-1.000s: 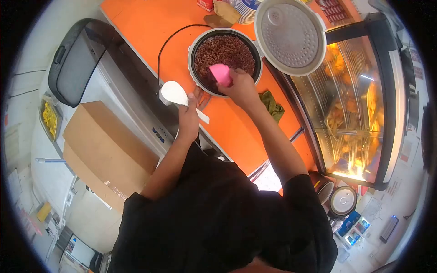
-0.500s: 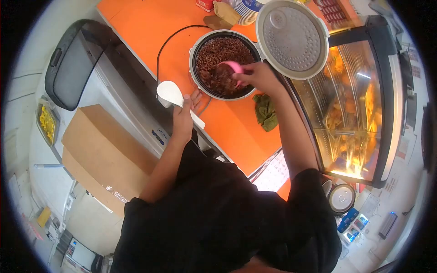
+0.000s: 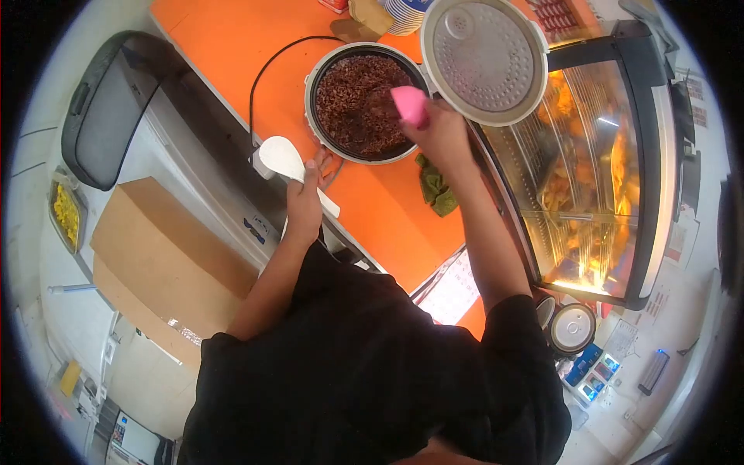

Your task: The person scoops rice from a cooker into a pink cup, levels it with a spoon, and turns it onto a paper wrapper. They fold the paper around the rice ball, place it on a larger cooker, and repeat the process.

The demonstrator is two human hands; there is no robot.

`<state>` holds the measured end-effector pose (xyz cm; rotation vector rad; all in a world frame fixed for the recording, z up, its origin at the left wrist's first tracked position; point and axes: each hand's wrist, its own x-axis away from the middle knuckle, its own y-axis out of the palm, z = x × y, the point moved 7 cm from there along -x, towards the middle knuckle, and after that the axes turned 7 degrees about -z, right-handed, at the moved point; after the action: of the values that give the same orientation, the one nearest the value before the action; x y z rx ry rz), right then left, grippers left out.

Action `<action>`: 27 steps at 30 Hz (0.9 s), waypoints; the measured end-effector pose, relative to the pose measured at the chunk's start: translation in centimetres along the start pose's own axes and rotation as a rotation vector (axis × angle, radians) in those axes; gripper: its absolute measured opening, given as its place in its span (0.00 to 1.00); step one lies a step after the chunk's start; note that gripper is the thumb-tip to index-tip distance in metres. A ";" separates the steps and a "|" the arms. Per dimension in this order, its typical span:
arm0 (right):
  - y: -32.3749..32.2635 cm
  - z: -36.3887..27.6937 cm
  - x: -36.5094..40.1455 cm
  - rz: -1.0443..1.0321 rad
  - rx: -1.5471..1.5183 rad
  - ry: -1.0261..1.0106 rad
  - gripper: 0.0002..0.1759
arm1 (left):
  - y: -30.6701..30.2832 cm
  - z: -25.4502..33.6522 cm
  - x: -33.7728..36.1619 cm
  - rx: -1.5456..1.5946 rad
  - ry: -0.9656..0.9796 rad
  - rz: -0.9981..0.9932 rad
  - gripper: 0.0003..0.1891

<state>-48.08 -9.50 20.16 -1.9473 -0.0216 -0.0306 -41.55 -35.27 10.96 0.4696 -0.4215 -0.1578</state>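
An open rice cooker (image 3: 311, 116) stands on the orange counter, with dark reddish-brown cooked rice (image 3: 353, 101) in its pot. Its round lid (image 3: 484, 66) is swung back to the right. My right hand (image 3: 443, 139) grips a small pink bowl-shaped scoop (image 3: 409, 105) over the right part of the pot; the scoop's inside faces away from view. Near the cooker's lower left side, my left hand (image 3: 306, 203) is closed around a white rice paddle (image 3: 281, 157), its broad end pointing up and left. A crumpled green cloth (image 3: 438, 190) lies just below the cooker.
On the right stands a glass-fronted, lit food cabinet (image 3: 577, 186). Stacked paper cups (image 3: 404, 15) are at the counter's back. A black cable (image 3: 267, 74) curves left of the cooker. A cardboard box (image 3: 174, 252) sits to my left, and another round-lidded pot (image 3: 572, 328) at lower right.
My right hand has lifted the pink scoop out of the rice and turned it, to the pot's right side. My left hand still holds the paddle. The whole view has shifted slightly.
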 end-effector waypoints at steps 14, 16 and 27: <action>7.3 -4.7 -2.5 -0.376 -0.174 -0.185 0.25 | -0.1 -1.4 -0.2 -0.086 -0.055 -0.016 0.24; 7.6 -3.7 -3.0 -0.468 -0.361 -0.171 0.26 | -0.2 -1.6 -0.3 -0.036 -0.037 -0.011 0.23; 5.3 2.6 -0.5 -0.355 -0.779 0.255 0.25 | -2.4 1.3 -0.5 -0.311 -0.011 0.092 0.22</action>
<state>-48.42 -9.03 14.29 -2.6759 -0.2132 -0.5989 -42.65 -37.83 10.68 0.1436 -0.4197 -0.1340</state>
